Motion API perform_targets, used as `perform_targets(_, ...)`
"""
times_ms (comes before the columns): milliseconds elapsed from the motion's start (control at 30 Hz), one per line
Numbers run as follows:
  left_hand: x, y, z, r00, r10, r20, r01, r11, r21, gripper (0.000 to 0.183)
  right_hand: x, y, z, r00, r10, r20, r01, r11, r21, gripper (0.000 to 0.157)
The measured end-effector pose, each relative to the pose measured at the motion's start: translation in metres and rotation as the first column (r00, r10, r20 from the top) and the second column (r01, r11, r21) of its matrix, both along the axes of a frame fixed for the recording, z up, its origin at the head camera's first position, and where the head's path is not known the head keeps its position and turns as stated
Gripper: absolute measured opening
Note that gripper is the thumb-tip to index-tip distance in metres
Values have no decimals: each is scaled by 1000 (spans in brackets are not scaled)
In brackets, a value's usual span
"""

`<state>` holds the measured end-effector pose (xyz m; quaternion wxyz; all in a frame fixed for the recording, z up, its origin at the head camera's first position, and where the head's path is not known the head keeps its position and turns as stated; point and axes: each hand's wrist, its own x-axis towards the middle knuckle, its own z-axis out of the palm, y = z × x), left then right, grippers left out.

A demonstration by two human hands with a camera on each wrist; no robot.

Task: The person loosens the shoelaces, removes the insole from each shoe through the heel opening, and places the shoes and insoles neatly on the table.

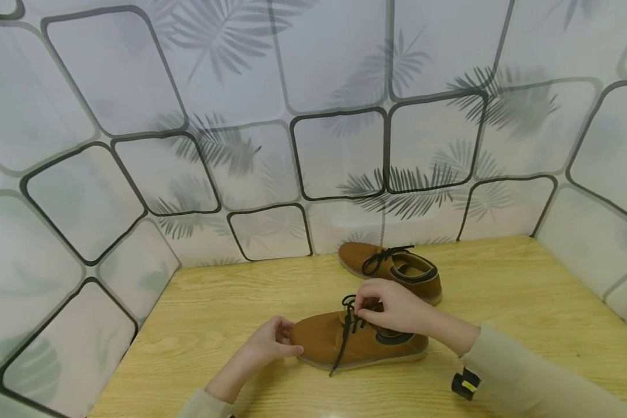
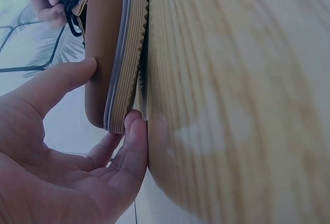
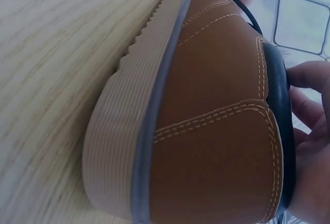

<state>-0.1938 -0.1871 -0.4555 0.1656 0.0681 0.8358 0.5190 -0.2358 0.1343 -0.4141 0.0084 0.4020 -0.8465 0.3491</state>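
- Your right hand (image 1: 389, 305) hangs over the near shoe's middle, thumb and fingertips drawn together in a pinch on the black laces (image 1: 346, 328).
- Your left hand (image 1: 271, 342) grips the toe of the near shoe (image 1: 319, 334): thumb on the upper, fingertips at the sole's edge, low by the desk.
- Key relation, as I judge it: the lacing lies right under your right hand, to the right of your left; the right is nearer for lace work, the left better placed to steady.
- Near shoe's long axis runs left to right, toe left, heel right, sole down on the desk (image 1: 214, 313). Its collar sits below your right hand and wrist.
- One lace end trails over the shoe's near side, down to the sole; loops stand up at your right fingertips.
- Far shoe (image 1: 355, 258) lies just beyond, toe left, heel angled nearer. Your right knuckles have little room that way.
- Desk's far edge meets the patterned wall (image 1: 339, 157) close behind the far shoe.
- Open room: bare wood left of the toe and right of the heels; your right forearm takes up the near right.
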Motion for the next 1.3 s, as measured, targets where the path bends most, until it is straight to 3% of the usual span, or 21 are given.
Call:
perform_targets(367, -1, 0, -2, 1000, 2, -3, -2, 1000, -5, 50, -8, 7, 5, 997, 83, -10, -82, 995, 61, 15)
perform_targets(600, 0, -1, -1, 1000, 4, -7, -4, 1000, -6, 50, -11, 9, 2, 992, 99, 72, -101, 994, 30, 10)
perform_targets(833, -1, -1, -2, 1000, 4, 3, -4, 1000, 3, 50, -11, 7, -1, 974, 41, 221, -33, 999, -38, 9)
perform_targets(1033, -1, -2, -2, 1000, 0, 10, 0, 1000, 10, 49, -14, 5, -3, 955, -29, 294, 49, 997, -60, 11)
perform_targets(1167, -1, -2, -2, 1000, 2, 3, -2, 1000, 3, 50, -15, 5, -4, 959, -7, 282, 21, 999, -49, 14)
perform_targets(1300, -1, -2, -1, 1000, 7, 3, -7, 1000, -13, 52, -15, 7, -4, 975, 54, 218, -46, 998, -37, 14)
